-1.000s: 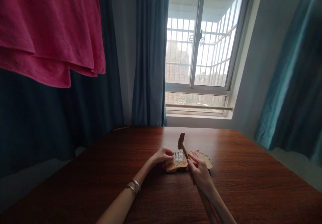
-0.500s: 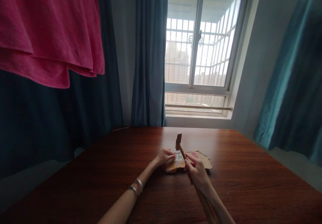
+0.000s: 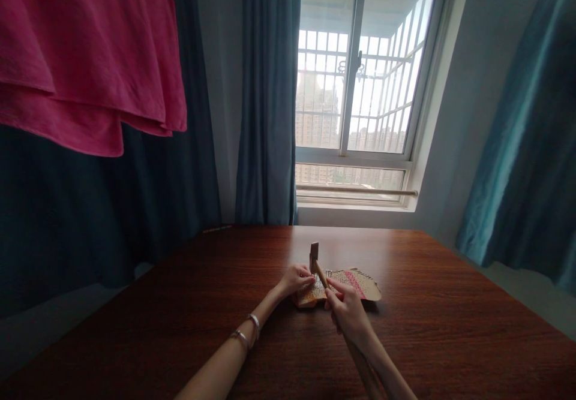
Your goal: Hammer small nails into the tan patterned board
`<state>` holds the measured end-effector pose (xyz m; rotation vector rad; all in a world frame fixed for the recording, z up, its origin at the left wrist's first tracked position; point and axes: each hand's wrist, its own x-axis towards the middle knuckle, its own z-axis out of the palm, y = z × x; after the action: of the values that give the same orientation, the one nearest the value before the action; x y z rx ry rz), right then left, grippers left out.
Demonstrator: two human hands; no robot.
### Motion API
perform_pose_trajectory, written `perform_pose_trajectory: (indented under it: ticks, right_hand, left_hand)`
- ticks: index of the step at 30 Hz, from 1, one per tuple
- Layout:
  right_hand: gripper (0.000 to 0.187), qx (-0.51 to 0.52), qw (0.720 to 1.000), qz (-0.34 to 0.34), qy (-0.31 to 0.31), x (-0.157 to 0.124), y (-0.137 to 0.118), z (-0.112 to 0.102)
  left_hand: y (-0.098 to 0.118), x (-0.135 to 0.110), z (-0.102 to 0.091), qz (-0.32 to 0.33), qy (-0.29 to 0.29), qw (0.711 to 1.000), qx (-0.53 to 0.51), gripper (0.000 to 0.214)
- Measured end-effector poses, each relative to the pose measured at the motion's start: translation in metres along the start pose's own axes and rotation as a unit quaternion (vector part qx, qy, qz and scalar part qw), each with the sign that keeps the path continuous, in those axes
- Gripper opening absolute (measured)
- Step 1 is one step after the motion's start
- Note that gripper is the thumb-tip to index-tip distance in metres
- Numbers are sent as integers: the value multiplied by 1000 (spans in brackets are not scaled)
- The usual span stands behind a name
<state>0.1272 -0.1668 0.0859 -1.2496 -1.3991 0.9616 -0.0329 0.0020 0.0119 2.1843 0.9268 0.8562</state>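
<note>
My right hand (image 3: 348, 310) is closed around the wooden handle of a hammer (image 3: 321, 275). The hammer's head is raised at the far end, just above and right of my left fingertips. My left hand (image 3: 294, 280) is pinched low at the left part of a flat, tan speckled board (image 3: 366, 285). What its fingers hold, if anything, is hidden. Several thin upright nails (image 3: 329, 274) stand on the board by the hammer. The board has a pink band and a notched far right edge; my right hand and the hammer cover part of it.
The board lies on a brown wooden table (image 3: 180, 322). Behind the table are a barred window (image 3: 355, 88) and blue curtains (image 3: 270, 100). A pink cloth (image 3: 99, 58) hangs at upper left. Two silver bangles (image 3: 247, 331) circle my left forearm.
The hammer head has moved slightly left and down, closer over my left fingertips. My right hand has shifted slightly left with it. My left hand remains in nearly the same place.
</note>
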Motion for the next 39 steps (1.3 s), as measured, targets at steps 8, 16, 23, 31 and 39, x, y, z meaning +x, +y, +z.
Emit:
perform_pose_trajectory:
  ticks: [8,16,23,31,39]
  right_hand:
    - [55,-19,1000,5,5,5,-4,-2]
    - [55,-17,1000,7,-5,8,-13,-3]
    - [56,-12,1000,3,6,10,-11,-3]
    - [56,-23,1000,4,4,9,-14,-6]
    - [57,-13,1000,21,-5,7,-12,-9]
  left_hand:
    - [-4,-1,3,-5,-1,1000,-12,36]
    - [-8,0,7,1,13,1000,-14,36]
    - [-3,-1,6,-1,19,1000,-22,35]
    - [3,-2,3,-5,9,1000,-10,36]
    - [7,-3,2,-12,3,1000,15,32]
